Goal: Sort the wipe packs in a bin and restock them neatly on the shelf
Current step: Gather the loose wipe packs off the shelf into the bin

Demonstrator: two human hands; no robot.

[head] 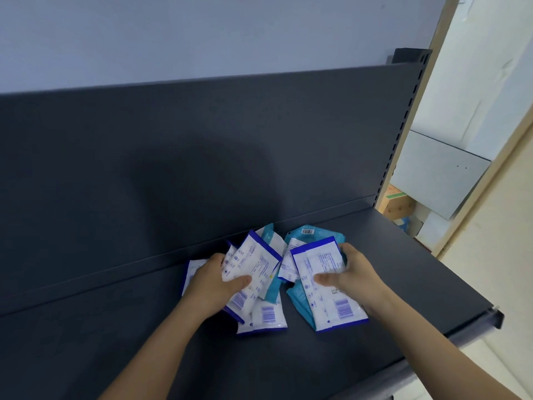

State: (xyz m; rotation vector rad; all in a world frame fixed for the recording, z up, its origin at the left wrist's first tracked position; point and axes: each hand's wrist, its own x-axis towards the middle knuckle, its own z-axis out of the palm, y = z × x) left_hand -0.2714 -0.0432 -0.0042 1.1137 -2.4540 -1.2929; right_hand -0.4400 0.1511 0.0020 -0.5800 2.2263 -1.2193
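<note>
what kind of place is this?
Probably a shop or stockroom: a dark metal retail shelf with a slotted upright, barcoded wipe packs piled on it, and a cardboard box behind.

L hand [214,281], R hand [352,273] grip wipe packs [261,264] on shelf [115,327].

I read the shelf [115,327] and its back panel [202,140] as smooth, matt, dark-grey painted metal. The wipe packs [331,298] look like thin, slightly glossy, crinkled plastic film. At mid-right, the cardboard box [399,206] looks dull.
</note>
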